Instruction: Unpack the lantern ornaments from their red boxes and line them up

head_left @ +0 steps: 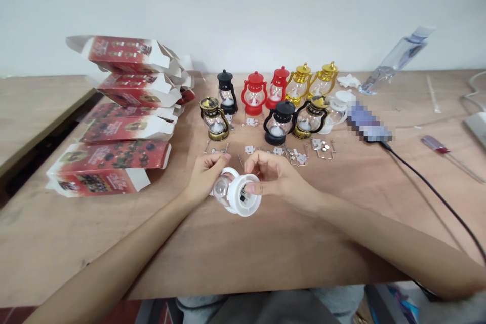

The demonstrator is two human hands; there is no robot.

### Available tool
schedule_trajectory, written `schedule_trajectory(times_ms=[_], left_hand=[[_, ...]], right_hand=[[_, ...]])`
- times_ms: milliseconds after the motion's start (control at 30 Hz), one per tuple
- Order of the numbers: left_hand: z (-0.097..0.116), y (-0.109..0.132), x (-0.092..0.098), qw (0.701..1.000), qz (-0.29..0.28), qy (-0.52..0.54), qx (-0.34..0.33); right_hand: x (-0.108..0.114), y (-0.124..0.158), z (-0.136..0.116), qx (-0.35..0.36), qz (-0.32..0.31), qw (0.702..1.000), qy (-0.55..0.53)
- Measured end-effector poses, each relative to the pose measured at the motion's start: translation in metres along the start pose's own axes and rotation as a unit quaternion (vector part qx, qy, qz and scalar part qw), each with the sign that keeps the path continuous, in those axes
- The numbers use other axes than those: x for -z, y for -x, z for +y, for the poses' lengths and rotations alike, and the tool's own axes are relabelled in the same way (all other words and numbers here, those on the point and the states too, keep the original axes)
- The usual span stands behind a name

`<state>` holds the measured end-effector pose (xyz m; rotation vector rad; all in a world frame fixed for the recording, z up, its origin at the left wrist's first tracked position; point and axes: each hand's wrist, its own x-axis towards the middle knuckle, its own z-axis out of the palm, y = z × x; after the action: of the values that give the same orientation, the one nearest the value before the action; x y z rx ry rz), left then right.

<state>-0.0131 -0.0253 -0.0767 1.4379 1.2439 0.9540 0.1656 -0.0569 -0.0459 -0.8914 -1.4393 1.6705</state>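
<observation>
A white lantern [236, 208] lies on its side over the table's near middle, its round base turned toward me. My left hand [207, 174] is closed around its upper part. The thumb of my right hand [271, 179] reaches into the base opening, where small dark and metallic parts show; its other fingers curl by the rim. Behind the hands, metal wire handles [324, 154], small white tags [278, 151] and small round metal pieces lie on the table. Too little shows to tell whether my right fingers pinch a small part.
Black [279, 124], red [254, 95], gold [298, 86] and bronze lanterns stand behind. Red-and-white boxes [110, 162] are stacked at left. At right are a phone [366, 121] with a black cable, a tilted clear bottle [395, 61] and a red-handled screwdriver [435, 144].
</observation>
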Motion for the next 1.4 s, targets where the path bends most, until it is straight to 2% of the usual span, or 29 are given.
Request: schedule_trajectory(times_ms=[100, 200, 400, 467, 800, 967, 1067, 1167, 1267, 1333, 1400], left_hand=[[-0.001, -0.001, 0.001, 1.0, 0.004, 0.004, -0.003], [-0.001, -0.001, 0.001, 1.0, 0.009, 0.015, -0.002], [0.002, -0.001, 0.0, 0.999, 0.013, 0.042, -0.001], [0.003, -0.001, 0.0, 0.999, 0.014, 0.049, -0.001], [0.004, -0.002, 0.001, 0.998, 0.011, 0.067, 0.011], [0.011, -0.001, -0.001, 0.997, 0.002, 0.074, 0.018], [0.013, 0.0, -0.001, 0.996, 0.004, 0.08, 0.026], [0.014, 0.0, -0.001, 0.996, 0.014, 0.088, 0.033], [0.015, 0.001, -0.001, 0.994, 0.014, 0.097, 0.043], [0.014, 0.001, -0.001, 0.993, 0.009, 0.106, 0.053], [0.011, -0.001, 0.0, 0.991, 0.006, 0.119, 0.061]], right_hand=[[-0.006, 0.0, -0.002, -0.036, 0.017, 0.999, -0.022], [-0.009, 0.001, -0.005, -0.002, 0.032, 0.999, -0.007], [-0.003, 0.0, 0.0, 0.031, -0.051, 0.997, -0.043], [-0.003, 0.0, 0.001, 0.04, -0.055, 0.997, -0.04], [-0.014, 0.004, 0.002, 0.079, 0.021, 0.996, 0.046], [-0.01, -0.001, 0.001, 0.059, -0.04, 0.997, 0.011], [-0.01, -0.002, -0.002, 0.041, -0.043, 0.998, 0.006], [-0.012, -0.001, -0.004, 0.044, -0.034, 0.998, 0.021], [-0.01, -0.001, -0.012, 0.058, -0.062, 0.995, 0.06], [-0.004, -0.004, -0.02, 0.08, -0.081, 0.988, 0.101], [0.007, -0.011, -0.026, 0.114, -0.056, 0.978, 0.164]])
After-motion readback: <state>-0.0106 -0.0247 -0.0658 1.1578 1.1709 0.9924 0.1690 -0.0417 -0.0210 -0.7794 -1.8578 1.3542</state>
